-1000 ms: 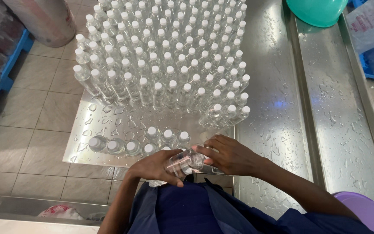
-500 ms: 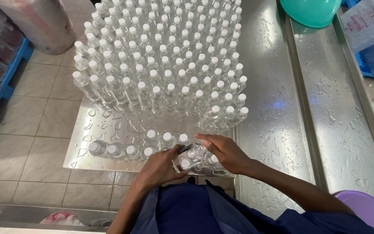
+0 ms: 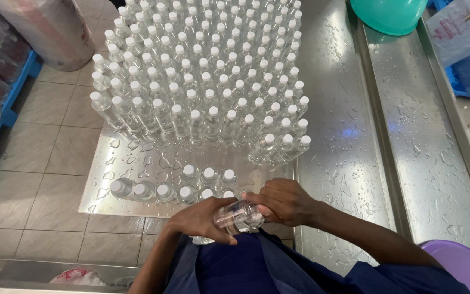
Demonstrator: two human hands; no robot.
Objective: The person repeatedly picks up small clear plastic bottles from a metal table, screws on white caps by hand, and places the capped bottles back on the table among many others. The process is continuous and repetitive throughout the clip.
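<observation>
My left hand (image 3: 201,219) wraps around the body of a small clear plastic bottle (image 3: 239,216) lying sideways just over the near edge of the wet steel table (image 3: 333,136). My right hand (image 3: 284,200) closes over the bottle's cap end, so the cap is hidden. Just beyond my hands stands a short row of capped bottles (image 3: 180,185) with white tops. Farther back a large block of several upright capped bottles (image 3: 208,71) fills the table.
A steel trough (image 3: 425,141) runs along the right of the table. A teal basin (image 3: 390,13) sits at the far end and a purple basin (image 3: 463,267) at the near right. Wrapped bundles (image 3: 50,27) stand on the tiled floor at left.
Both hands have stayed together at the table's near edge, turning slightly on the bottle. The view has shifted a little toward the table.
</observation>
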